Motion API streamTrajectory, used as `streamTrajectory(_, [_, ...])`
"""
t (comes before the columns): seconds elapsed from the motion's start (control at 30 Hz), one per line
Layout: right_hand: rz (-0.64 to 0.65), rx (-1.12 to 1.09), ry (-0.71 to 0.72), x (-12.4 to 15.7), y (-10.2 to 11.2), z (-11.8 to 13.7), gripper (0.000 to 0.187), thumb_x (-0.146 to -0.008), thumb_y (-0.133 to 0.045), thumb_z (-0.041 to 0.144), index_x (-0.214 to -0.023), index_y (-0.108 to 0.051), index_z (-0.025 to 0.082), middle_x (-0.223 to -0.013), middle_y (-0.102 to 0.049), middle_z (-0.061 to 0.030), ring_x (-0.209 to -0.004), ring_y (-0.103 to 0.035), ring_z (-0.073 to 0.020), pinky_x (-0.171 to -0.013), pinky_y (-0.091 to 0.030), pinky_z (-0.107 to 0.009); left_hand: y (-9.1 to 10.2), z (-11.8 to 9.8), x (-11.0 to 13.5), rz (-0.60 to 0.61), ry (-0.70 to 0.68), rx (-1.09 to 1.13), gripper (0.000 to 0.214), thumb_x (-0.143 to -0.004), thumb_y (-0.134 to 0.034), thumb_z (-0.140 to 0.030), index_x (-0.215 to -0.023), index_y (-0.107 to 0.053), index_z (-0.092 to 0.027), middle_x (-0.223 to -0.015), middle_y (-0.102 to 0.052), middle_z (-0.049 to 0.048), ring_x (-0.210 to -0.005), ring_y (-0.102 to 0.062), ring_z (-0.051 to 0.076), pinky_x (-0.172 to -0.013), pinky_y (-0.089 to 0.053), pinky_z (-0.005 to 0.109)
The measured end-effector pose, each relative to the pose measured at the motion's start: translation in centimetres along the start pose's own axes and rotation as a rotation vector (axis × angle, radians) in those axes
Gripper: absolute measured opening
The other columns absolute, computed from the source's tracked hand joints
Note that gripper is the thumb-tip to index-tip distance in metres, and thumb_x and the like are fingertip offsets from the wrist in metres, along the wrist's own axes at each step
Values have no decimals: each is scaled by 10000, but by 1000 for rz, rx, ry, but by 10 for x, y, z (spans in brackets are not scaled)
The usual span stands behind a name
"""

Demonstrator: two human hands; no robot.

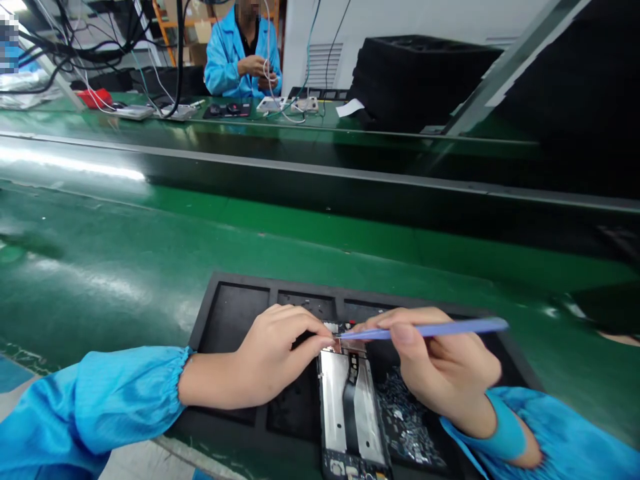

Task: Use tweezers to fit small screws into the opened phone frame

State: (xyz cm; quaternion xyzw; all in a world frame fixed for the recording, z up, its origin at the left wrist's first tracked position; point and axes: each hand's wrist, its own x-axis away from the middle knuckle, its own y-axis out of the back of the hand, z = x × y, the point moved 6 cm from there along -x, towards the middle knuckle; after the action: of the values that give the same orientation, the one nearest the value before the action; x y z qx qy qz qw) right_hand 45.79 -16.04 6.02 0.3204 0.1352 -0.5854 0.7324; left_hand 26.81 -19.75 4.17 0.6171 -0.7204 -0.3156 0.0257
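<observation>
An opened phone (333,393), its silver inner plate and black ribbon cable showing, lies over a black compartment tray (240,287). My right hand (440,363) grips blue-violet tweezers (460,327), whose tip reaches the phone's upper end. Beside that tip, my left hand (270,357) pinches thumb and forefinger together at the phone's top left edge. Whatever is between those fingertips is too small to make out. Many small dark and shiny parts (410,427) fill the tray compartment right of the phone.
The tray rests on a green bench (125,267). Beyond a raised ledge (250,162), a person in a blue coat (223,60) sits at another bench. Stacked black trays (420,80) stand at the back right; cables (180,53) hang at the upper left.
</observation>
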Motion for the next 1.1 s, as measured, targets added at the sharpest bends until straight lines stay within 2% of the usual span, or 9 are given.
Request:
streamTrajectory(0.17, [258, 42, 250, -9, -6, 27, 142, -1015, -572, 196, -1027, -711, 222, -878, -783, -71, -773, -776, -240, -667, -673, -288, -1, 1, 0, 4, -15, 15, 208, -1027, -603, -328, -913, -700, -185, -879, -714, -12, -818, -656, 128, -774, -466, 258])
streamTrajectory(0.4, [233, 37, 288, -9, -4, 29, 163, -974, -605, 133, -1064, -708, 222, -900, -785, -65, -796, -777, -252, -661, -681, -310, -1, 5, 1, 8, 53, 65, 136, -990, -652, -267, -893, -707, -189, -859, -709, -26, -795, -655, 124, -747, -470, 244])
streamTrajectory(0.5, [241, 87, 231, -5, -3, 20, 146, -1007, -577, 155, -1026, -703, 227, -894, -784, -51, -798, -776, -236, -682, -673, -309, -2, 8, 1, 19, 105, 93, 97, -965, -680, -244, -890, -705, -188, -869, -708, -24, -805, -662, 125, -733, -479, 233])
streamTrajectory(0.57, [174, 178, 171, -6, 0, 10, 161, -1031, -553, 182, -994, -700, 234, -871, -774, -39, -769, -767, -210, -668, -649, -292, -1, 9, 1, 9, 120, 67, 99, -953, -699, -241, -874, -691, -180, -854, -695, -23, -790, -656, 120, -702, -475, 223])
streamTrajectory(0.67, [91, 275, 127, -11, 3, -4, 205, -1052, -516, 215, -935, -683, 227, -823, -744, -31, -710, -736, -183, -642, -604, -285, -4, -6, 4, 46, -98, -61, 148, -999, -631, -231, -877, -665, -153, -838, -681, -1, -814, -650, 129, -761, -492, 245])
streamTrajectory(0.77, [224, 212, 187, -16, -9, -12, 199, -1067, -472, 229, -973, -646, 217, -850, -744, -42, -747, -739, -194, -668, -611, -303, -19, -29, 18, 236, -485, -223, 220, -1048, -518, -282, -1020, -655, -112, -1057, -699, 81, -1111, -627, 218, -968, -496, 343])
streamTrajectory(0.83, [318, 190, 254, -16, -17, -14, 185, -1076, -448, 224, -1016, -622, 215, -872, -749, -45, -783, -745, -195, -669, -616, -295, -31, -34, 29, 389, -625, -316, 385, -1045, -495, -436, -1162, -631, -96, -1296, -616, 151, -1289, -529, 291, -1070, -460, 407])
streamTrajectory(0.93, [388, 225, 308, -14, -23, -15, 180, -1089, -435, 228, -1038, -608, 212, -883, -751, -43, -784, -749, -178, -646, -609, -259, -42, -32, 39, 515, -676, -373, 571, -1009, -477, -593, -1284, -585, -105, -1441, -490, 198, -1349, -473, 332, -1169, -375, 447])
streamTrajectory(1.1, [424, 150, 324, -10, -25, -14, 112, -1073, -486, 208, -1043, -594, 215, -919, -745, -48, -814, -748, -174, -671, -616, -242, -46, -28, 41, 548, -670, -365, 541, -1022, -448, -551, -1300, -580, -106, -1455, -462, 206, -1356, -465, 339, -1195, -330, 441])
